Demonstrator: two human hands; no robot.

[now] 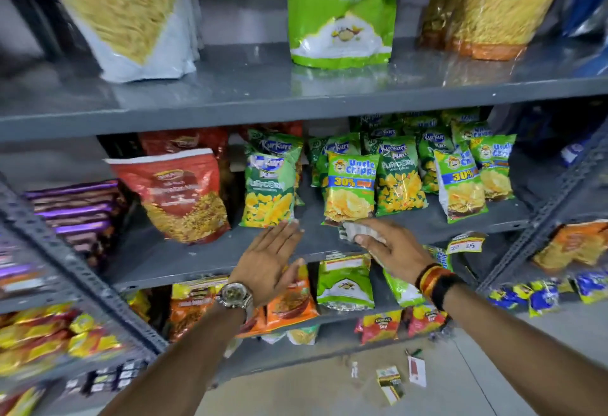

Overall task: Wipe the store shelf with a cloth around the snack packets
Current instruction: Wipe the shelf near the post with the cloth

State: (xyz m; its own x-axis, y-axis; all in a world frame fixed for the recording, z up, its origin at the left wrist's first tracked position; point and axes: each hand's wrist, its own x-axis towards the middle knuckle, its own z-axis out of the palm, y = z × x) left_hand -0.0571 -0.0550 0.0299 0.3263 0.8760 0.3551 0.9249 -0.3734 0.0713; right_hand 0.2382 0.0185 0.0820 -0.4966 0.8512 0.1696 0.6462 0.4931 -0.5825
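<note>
On a grey store shelf (184, 261), the right hand (391, 244) presses a crumpled grey cloth (357, 229) just below an Uncle Chipps packet (350, 187), its grip closed over it, while the left hand (266, 262) hovers open-palmed, empty, left of that packet.

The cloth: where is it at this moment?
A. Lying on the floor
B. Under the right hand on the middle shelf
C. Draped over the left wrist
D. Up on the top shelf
B: the crumpled cloth sits under the right hand at the front of the middle shelf, below an Uncle Chipps packet.
</note>
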